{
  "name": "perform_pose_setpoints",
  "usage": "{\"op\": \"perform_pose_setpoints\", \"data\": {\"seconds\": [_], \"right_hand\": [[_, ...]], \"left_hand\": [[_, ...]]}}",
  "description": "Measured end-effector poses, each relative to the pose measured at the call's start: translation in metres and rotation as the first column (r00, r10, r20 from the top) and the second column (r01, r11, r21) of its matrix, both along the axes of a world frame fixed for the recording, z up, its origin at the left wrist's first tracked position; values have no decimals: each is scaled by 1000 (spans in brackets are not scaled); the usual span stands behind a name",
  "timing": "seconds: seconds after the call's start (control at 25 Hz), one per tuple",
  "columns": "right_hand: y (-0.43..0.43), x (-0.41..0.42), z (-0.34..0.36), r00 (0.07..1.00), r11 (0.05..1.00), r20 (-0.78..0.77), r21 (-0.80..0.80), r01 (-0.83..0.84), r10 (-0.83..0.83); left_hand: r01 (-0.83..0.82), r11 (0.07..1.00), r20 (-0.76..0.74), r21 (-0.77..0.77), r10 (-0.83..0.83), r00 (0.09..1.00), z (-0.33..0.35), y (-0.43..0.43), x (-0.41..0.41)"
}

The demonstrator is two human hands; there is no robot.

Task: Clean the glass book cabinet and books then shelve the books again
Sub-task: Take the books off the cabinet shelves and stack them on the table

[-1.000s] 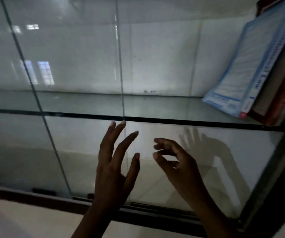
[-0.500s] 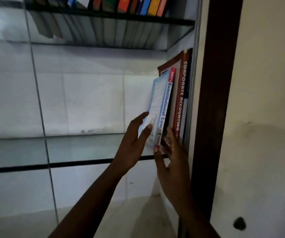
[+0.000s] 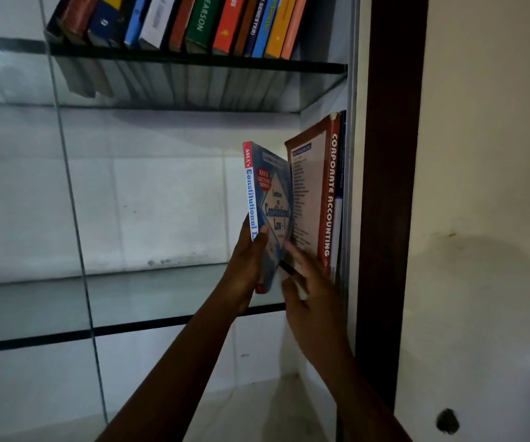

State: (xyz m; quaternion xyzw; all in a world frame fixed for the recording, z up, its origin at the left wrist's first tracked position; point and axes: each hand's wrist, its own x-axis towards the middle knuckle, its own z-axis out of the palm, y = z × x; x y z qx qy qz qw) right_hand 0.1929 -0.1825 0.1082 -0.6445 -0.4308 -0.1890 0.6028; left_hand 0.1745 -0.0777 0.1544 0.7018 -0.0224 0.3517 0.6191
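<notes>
My left hand (image 3: 247, 263) grips the lower spine of a blue Constitutional Law book (image 3: 268, 199), which is pulled out and tilted away from the row, its front cover showing. My right hand (image 3: 305, 282) reaches between that book and the red-brown Corporate Accounting book (image 3: 316, 193), fingers on the blue book's lower edge; the fingertips are blurred. Corporate Accounting stands upright at the right end of the middle glass shelf (image 3: 129, 301), with a thin blue book (image 3: 340, 186) behind it against the cabinet side.
The upper glass shelf (image 3: 193, 63) carries a row of several upright coloured books (image 3: 212, 20). A dark wooden cabinet frame (image 3: 388, 186) runs down the right, with a cream wall (image 3: 486, 154) beyond. A sliding glass pane edge (image 3: 72, 199) crosses the left.
My view rose from the lower shelf to the middle one. Both hands reached the blue book, and the left hand has drawn it out and turned it leftward so its cover faces me.
</notes>
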Motion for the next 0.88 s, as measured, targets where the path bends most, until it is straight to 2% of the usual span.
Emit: {"op": "perform_pose_setpoints", "data": {"seconds": [0.08, 0.12, 0.24, 0.4, 0.48, 0.6, 0.68, 0.72, 0.76, 0.88], "right_hand": [[-5, -1, -10, 982, 966, -29, 177, 189, -187], [-5, -1, -15, 968, 947, -31, 204, 249, -248], [8, 5, -28, 915, 906, 48, 174, 387, -400], [14, 5, -29, 876, 875, 96, 169, 454, -473], [15, 4, -30, 882, 893, 153, 149, 425, -445], [17, 0, -26, 969, 984, 171, 18, 175, -176], [15, 0, -21, 985, 996, 172, -84, 24, -10], [13, 0, -19, 986, 995, 168, -101, 4, 13], [10, 0, -17, 987, 997, 160, -69, 21, -9], [2, 1, -23, 958, 947, 83, 193, 256, -276]], "left_hand": [[-11, 1000, -17, 7, 11, 1000, 0, -3, -1], [-15, 1000, -19, 14, 15, 1000, 0, -5, -1], [-26, 999, -5, 20, 26, 1000, -2, -4, 0], [-31, 999, 8, 15, 31, 999, -4, 0, -1], [-3, 1000, 17, 11, 3, 1000, -6, 2, 0], [54, 998, 71, 16, -55, 996, -7, 6, 1], [71, 997, 107, -4, -70, 992, -5, 6, -1], [49, 999, 120, -13, -47, 992, -5, 5, -2], [22, 1000, 125, -21, -19, 992, -5, 5, -2], [-2, 1000, 123, -19, 4, 992, -7, 2, -4]]}}
